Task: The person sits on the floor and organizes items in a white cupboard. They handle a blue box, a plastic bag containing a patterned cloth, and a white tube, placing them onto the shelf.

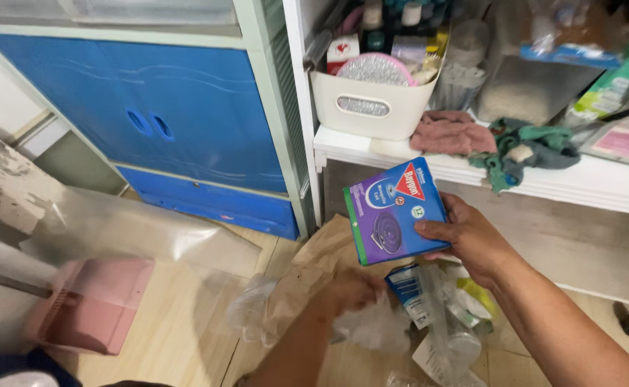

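Right hand [472, 240]: closed on a purple box [395, 211], thumb across the front face, fingers behind; box held tilted, above the floor litter and just below the white shelf [587, 183].
Left hand [354, 290]: reaching down into a heap of clear plastic wrap [372, 326]; blurred, fingers seem curled into the plastic, grip not certain.
Purple box: flat, green edge on the left side, round coil picture on the front, red triangle at the top.
Brown paper [314, 269]: crumpled sheet on the floor, under and behind the left hand.
Litter [443, 315]: packets and clear wrappers piled on the floor beneath the right wrist.
Shelf: holds a white basket [368, 107] full of bottles and tubes, a pink cloth [452, 132] beside it, a green cloth [533, 147] further right.
Cabinet [171, 115]: blue doors with two oval pulls, left of the shelf, blue drawer beneath.
Dustpan [96, 304]: pink, on the wooden floor at lower left, well apart from both hands.
Clear sheet [128, 229]: lying flat on the floor between dustpan and cabinet.
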